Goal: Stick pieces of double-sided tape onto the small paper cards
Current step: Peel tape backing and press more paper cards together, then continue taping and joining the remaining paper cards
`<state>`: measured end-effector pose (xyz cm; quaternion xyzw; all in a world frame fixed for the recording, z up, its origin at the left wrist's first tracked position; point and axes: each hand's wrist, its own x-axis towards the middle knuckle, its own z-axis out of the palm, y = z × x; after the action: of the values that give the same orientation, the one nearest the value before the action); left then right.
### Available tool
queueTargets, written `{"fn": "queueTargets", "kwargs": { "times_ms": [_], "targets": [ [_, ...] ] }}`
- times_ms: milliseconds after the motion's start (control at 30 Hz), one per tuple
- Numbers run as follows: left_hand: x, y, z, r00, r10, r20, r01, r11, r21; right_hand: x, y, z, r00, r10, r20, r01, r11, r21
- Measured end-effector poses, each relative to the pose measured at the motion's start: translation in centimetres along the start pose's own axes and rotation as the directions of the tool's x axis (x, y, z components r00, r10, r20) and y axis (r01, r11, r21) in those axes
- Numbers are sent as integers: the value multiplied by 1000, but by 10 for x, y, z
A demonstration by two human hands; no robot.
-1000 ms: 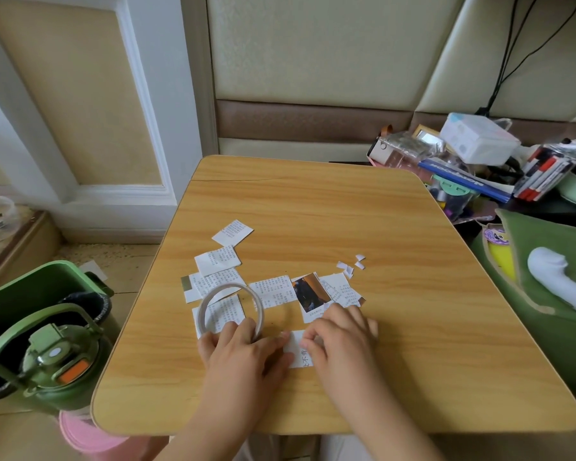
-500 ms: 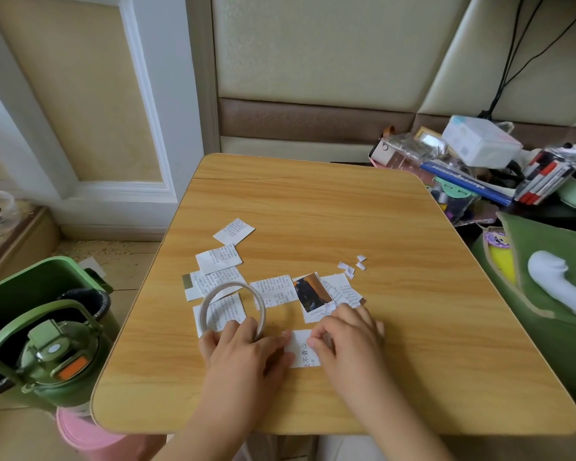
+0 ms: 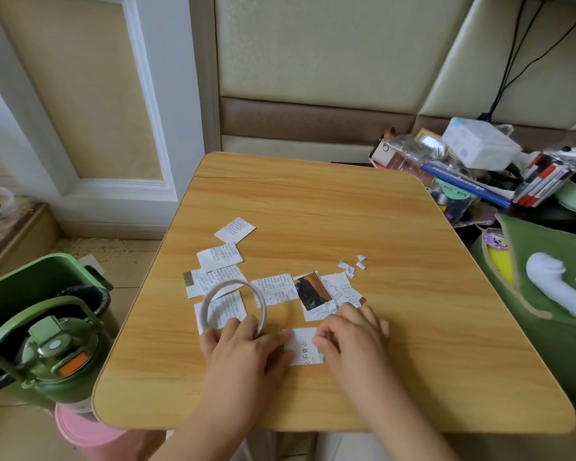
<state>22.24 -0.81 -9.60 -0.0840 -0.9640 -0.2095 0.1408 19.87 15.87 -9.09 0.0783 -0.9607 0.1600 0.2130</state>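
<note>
Card, with printed characters, lies flat on the bench at its near edge, between the two hands. It looks thin, light and floppy, likely to slide or curl, so it is best pinned flat at its ends and lifted by an edge. The left hand has fingers curled round the bottom of the tape roll, which stands upright just left of the card, and its thumb touches the card's left end. The right hand presses curled fingertips on the card's right end (whether it pinches a tape piece I cannot tell). More cards and a photo lie just beyond the card, with small paper scraps farther off. Well left of the card, off the bench, a green bin holds a green bottle; well right, a green bag holds a white object.
</note>
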Motion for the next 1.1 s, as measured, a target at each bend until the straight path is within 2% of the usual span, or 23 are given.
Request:
{"fn": "queueTargets", "kwargs": {
  "times_ms": [133,333,433,567,633,733,867,1100],
  "targets": [
    [0,0,-2,1000,10,7,-10,999,-30,-5,-22,13,997,-79,-9,79,996,39],
    [1,0,-2,999,-3,44,3,1000,-1,-11,6,-2,999,46,-2,-46,999,15],
    [0,-3,-5,999,-23,39,23,1000,11,-16,19,-11,994,77,-72,-77,997,8],
    [-1,-29,-17,997,-72,20,71,995,63,-32,25,-10,980,151,-131,-126,975,181],
    [2,-45,-28,990,-139,-6,139,988,72,-34,21,-10,975,171,-143,-132,960,245],
    [13,-57,-45,968,-248,30,244,965,98,-29,9,-11,976,167,-141,-115,940,321],
    [26,-60,-46,958,-285,35,281,956,79,-21,-3,-11,982,155,-109,-107,929,355],
    [34,-52,-46,951,-305,50,303,952,30,-10,-12,-10,990,116,81,-138,915,380]
  ]
}}
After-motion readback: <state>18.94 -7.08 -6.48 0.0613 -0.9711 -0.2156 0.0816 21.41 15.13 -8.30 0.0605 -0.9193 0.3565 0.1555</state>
